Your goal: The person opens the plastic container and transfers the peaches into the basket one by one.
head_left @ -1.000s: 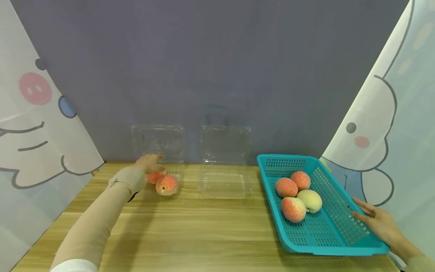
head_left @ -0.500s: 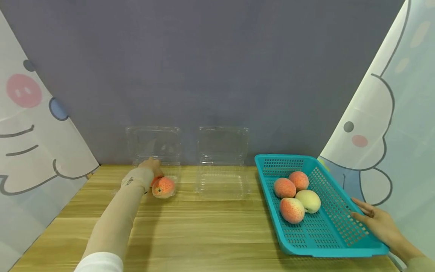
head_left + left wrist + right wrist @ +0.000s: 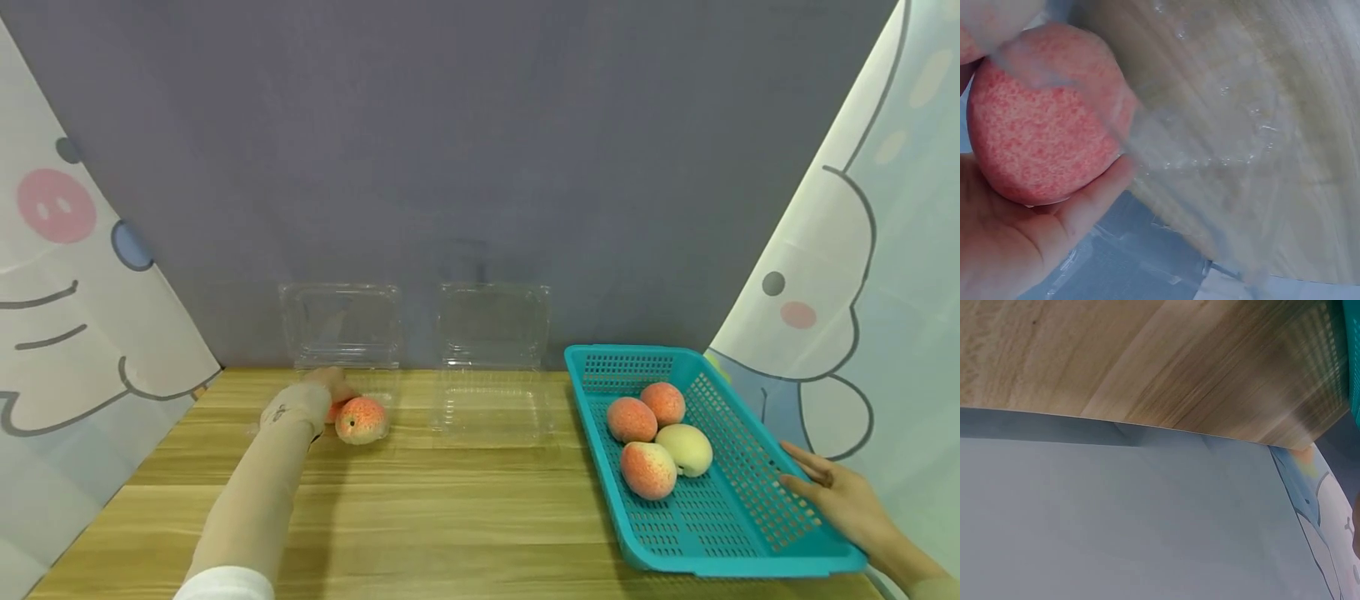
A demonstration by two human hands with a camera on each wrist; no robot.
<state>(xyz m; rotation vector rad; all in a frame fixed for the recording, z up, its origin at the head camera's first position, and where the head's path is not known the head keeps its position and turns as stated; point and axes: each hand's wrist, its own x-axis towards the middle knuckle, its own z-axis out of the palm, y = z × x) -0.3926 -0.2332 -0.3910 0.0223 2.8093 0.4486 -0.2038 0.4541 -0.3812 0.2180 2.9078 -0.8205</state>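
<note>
In the left wrist view my left hand (image 3: 1029,250) holds a red-speckled peach (image 3: 1047,119), thumb along its side. A clear plastic edge crosses in front of the peach. The head view puts this hand (image 3: 328,382) at the left clear clamshell box (image 3: 345,321), whose lid stands up. A second peach (image 3: 362,421), red and yellow, lies at the front of that box, beside the hand. At the right, my right hand (image 3: 843,500) grips the side rim of a turquoise basket (image 3: 738,567), thumb over the inside. Only a sliver of that hand shows in the right wrist view.
A second open clamshell box (image 3: 491,408) stands mid-table near the back wall. Several peaches lie in the basket, among them a pale yellow one (image 3: 686,450). The wooden table (image 3: 450,517) ends at a grey backdrop (image 3: 480,167), with printed cloths on both sides.
My left hand has come down lower into the left box with its peach, and the forearm has swung right. The view has shifted slightly. My right hand stays on the basket rim.
</note>
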